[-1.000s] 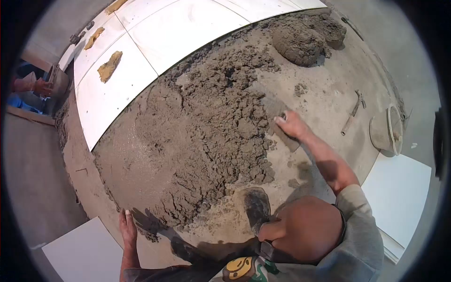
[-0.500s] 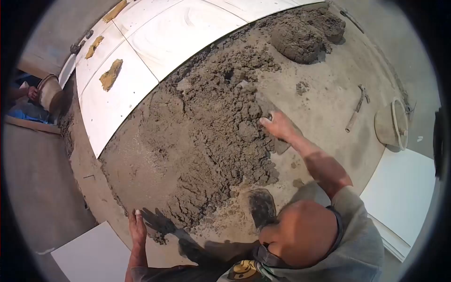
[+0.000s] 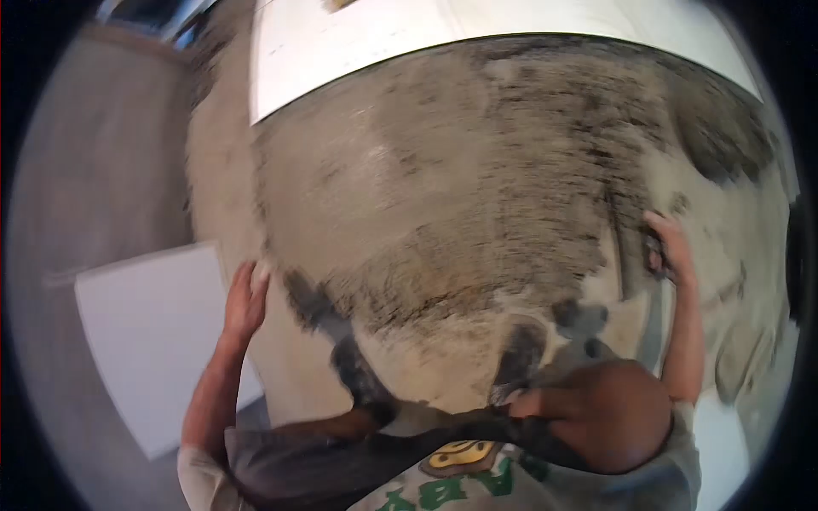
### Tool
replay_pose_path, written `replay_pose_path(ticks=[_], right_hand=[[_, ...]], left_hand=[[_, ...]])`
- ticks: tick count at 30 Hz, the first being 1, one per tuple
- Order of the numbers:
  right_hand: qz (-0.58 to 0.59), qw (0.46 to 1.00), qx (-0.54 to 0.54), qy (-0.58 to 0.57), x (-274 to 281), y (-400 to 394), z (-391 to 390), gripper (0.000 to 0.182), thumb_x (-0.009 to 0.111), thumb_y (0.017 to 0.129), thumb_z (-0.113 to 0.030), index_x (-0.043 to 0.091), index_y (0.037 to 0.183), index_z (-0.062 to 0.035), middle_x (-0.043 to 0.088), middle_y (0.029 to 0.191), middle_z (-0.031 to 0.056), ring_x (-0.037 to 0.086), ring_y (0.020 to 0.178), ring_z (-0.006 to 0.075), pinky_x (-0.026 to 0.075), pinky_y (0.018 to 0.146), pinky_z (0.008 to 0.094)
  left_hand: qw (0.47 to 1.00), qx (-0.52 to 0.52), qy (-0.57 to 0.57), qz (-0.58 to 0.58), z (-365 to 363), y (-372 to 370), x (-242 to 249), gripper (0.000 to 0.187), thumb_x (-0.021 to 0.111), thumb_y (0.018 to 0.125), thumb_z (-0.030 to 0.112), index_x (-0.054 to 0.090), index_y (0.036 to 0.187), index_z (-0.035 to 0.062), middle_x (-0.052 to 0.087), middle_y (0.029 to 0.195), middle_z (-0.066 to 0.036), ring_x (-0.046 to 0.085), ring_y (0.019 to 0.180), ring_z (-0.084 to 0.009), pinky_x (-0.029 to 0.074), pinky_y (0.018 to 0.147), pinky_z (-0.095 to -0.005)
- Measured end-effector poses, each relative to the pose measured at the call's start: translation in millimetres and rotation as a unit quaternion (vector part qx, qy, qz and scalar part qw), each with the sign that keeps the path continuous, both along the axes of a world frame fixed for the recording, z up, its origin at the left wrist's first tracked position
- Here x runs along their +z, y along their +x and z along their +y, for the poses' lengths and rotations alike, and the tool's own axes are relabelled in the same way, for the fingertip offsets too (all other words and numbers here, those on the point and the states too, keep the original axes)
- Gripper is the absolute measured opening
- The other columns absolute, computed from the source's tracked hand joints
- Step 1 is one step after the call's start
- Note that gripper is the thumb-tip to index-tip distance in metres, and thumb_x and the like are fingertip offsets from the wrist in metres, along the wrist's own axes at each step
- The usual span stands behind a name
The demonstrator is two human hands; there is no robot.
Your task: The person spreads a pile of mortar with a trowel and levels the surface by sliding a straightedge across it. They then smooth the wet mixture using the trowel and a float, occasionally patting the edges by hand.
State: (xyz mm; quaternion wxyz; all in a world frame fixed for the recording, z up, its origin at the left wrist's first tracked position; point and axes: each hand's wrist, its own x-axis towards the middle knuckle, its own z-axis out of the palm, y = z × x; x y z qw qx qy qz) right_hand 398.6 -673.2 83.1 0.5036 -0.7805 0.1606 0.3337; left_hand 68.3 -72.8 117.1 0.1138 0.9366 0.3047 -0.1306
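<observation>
My right hand (image 3: 671,245) grips a flat trowel (image 3: 629,255), its long blade standing at the right edge of a bed of grey mortar (image 3: 528,213). The mortar is rough and crumbly toward the right and front, smoother at the left. Motion blur softens the trowel's outline. My left hand (image 3: 245,298) hangs over the floor by the bed's front left corner, fingers extended and holding nothing. A white tile (image 3: 153,332) lies on the floor close to that hand.
Large white laid tiles (image 3: 528,17) border the mortar along its far side. A darker mortar heap (image 3: 720,136) sits at the far right. A bucket (image 3: 740,358) and another white tile (image 3: 720,434) are at the lower right. My shoe (image 3: 518,349) stands at the bed's front edge.
The view has swung left and down, shifting the scene. My right hand and the trowel have drawn back from the middle of the mortar to its right edge.
</observation>
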Motion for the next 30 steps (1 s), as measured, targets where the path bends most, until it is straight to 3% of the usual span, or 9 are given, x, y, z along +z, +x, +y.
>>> replay_pose_path(ticks=[6, 8, 10, 16, 19, 21, 22, 25, 30], right_hand=[[-0.052, 0.988, 0.138, 0.047, 3.9, 14.7, 51.9, 0.051, 0.066, 0.084, -0.039, 0.054, 0.112, 0.0013, 0.058, 0.074, 0.0035, 0.048, 0.040, 0.0103, 0.036, 0.036, 0.0232], [-0.073, 0.979, 0.180, 0.065, 3.3, 1.0, 87.9, 0.043, 0.067, 0.083, -0.040, 0.057, 0.097, -0.0001, 0.055, 0.064, 0.0006, 0.045, 0.038, 0.0074, 0.037, 0.036, 0.0234], [0.005, 0.957, 0.271, 0.105, 12.1, -11.8, 131.6, 0.043, 0.066, 0.084, -0.034, 0.056, 0.107, 0.0005, 0.054, 0.065, -0.0010, 0.049, 0.043, 0.0062, 0.038, 0.038, 0.0215], [0.090, 0.851, 0.488, 0.172, 10.3, -84.4, 251.8, 0.040, 0.064, 0.087, -0.036, 0.055, 0.105, -0.0010, 0.055, 0.070, 0.0014, 0.052, 0.050, 0.0092, 0.044, 0.047, 0.0252], [-0.082, 0.745, 0.634, 0.191, -13.4, -115.2, 301.2, 0.038, 0.064, 0.087, -0.037, 0.053, 0.098, -0.0016, 0.055, 0.071, 0.0069, 0.056, 0.058, 0.0195, 0.048, 0.057, 0.0332], [-0.200, 0.664, 0.708, 0.136, -8.0, -140.8, 335.1, 0.036, 0.062, 0.089, -0.033, 0.048, 0.091, 0.0004, 0.057, 0.072, 0.0147, 0.061, 0.068, 0.0315, 0.049, 0.067, 0.0430], [-0.209, 0.648, 0.719, 0.139, -3.7, -154.8, 348.3, 0.036, 0.062, 0.089, -0.033, 0.048, 0.091, 0.0004, 0.057, 0.072, 0.0147, 0.061, 0.068, 0.0315, 0.049, 0.067, 0.0430], [-0.323, 0.612, 0.720, 0.049, -12.4, -197.3, 364.3, 0.026, 0.059, 0.088, -0.022, 0.046, 0.089, 0.0012, 0.060, 0.076, 0.0195, 0.064, 0.070, 0.0357, 0.052, 0.065, 0.0448], [-0.457, 0.558, 0.692, 0.026, -45.4, -225.7, 367.3, 0.021, 0.059, 0.078, -0.007, 0.048, 0.093, 0.0012, 0.061, 0.081, 0.0200, 0.066, 0.071, 0.0353, 0.056, 0.057, 0.0410]], left_hand=[[0.988, 0.113, 0.028, -0.105, 6.5, 17.1, 18.5, 0.061, 0.042, 0.098, 0.047, 0.050, 0.127, -0.0054, 0.052, 0.129, -0.027, 0.047, 0.123, -0.0396, 0.036, 0.104, -0.0413], [0.919, 0.299, -0.051, -0.252, -11.9, 26.0, 9.6, 0.064, 0.037, 0.098, 0.051, 0.052, 0.125, -0.0057, 0.055, 0.124, -0.027, 0.050, 0.118, -0.0397, 0.038, 0.101, -0.0416], [0.893, 0.372, -0.024, -0.252, -14.1, -5.3, -29.1, 0.067, 0.033, 0.099, 0.054, 0.054, 0.123, -0.0054, 0.059, 0.117, -0.026, 0.053, 0.112, -0.0384, 0.039, 0.098, -0.0425], [0.646, 0.583, -0.155, -0.467, -122.1, -70.7, -111.8, 0.062, 0.034, 0.099, 0.054, 0.058, 0.118, -0.0003, 0.061, 0.113, -0.014, 0.055, 0.104, -0.0231, 0.042, 0.091, -0.0390], [0.592, 0.673, -0.222, -0.383, -147.1, -84.9, -111.3, 0.063, 0.036, 0.097, 0.057, 0.057, 0.121, 0.0023, 0.061, 0.113, -0.013, 0.055, 0.107, -0.0242, 0.041, 0.095, -0.0380], [0.420, 0.733, -0.310, -0.436, -152.1, -81.5, -102.9, 0.071, 0.035, 0.096, 0.060, 0.045, 0.137, 0.0025, 0.050, 0.135, -0.016, 0.046, 0.126, -0.0266, 0.032, 0.107, -0.0363], [0.406, 0.734, -0.305, -0.451, -154.4, -80.7, -105.6, 0.071, 0.035, 0.096, 0.060, 0.045, 0.137, 0.0025, 0.050, 0.135, -0.016, 0.046, 0.126, -0.0266, 0.032, 0.107, -0.0363], [0.438, 0.630, -0.349, -0.538, -149.7, -74.0, -124.2, 0.083, 0.025, 0.096, 0.062, 0.006, 0.151, 0.0020, 0.006, 0.159, -0.016, 0.005, 0.147, -0.0288, 0.004, 0.117, -0.0423], [0.455, 0.602, -0.316, -0.575, -139.3, -66.9, -159.1, 0.078, 0.023, 0.098, 0.059, 0.005, 0.152, 0.0057, 0.004, 0.159, -0.015, 0.003, 0.147, -0.0293, 0.004, 0.117, -0.0430]])
